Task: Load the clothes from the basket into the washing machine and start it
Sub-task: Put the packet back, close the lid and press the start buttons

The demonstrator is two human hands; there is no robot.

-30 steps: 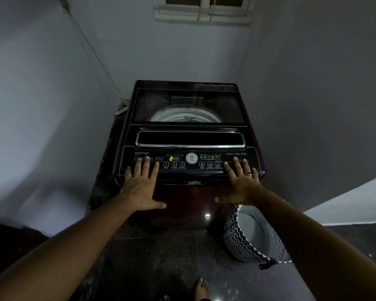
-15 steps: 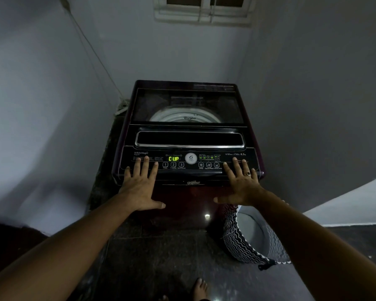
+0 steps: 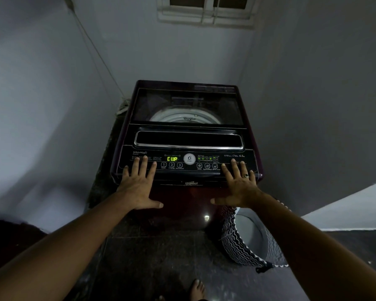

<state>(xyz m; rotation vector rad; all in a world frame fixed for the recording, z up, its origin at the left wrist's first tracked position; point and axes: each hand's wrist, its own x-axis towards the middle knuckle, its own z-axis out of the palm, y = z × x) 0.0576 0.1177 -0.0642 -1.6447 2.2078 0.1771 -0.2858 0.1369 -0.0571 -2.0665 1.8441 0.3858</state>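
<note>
**Washing machine loaded and powered; start not confirmed**

The washing machine (image 3: 206,198) is shown against the far wall with its glass lid (image 3: 187,101) closed. The left hand (image 3: 137,187) and right hand (image 3: 240,187) are laid flat on the near edge of the control panel (image 3: 182,172), fingers straight and spread, with nothing held. The display (image 3: 172,159) is lit and reads "CUP". The patterned basket (image 3: 234,240) is seen on the floor just right of the machine, and no clothes are visible in it. Loading is therefore judged complete. Whether the cycle has been started cannot be told. The Start/Pause button (image 3: 179,165) is touched by neither hand, so a press may be left.
</note>
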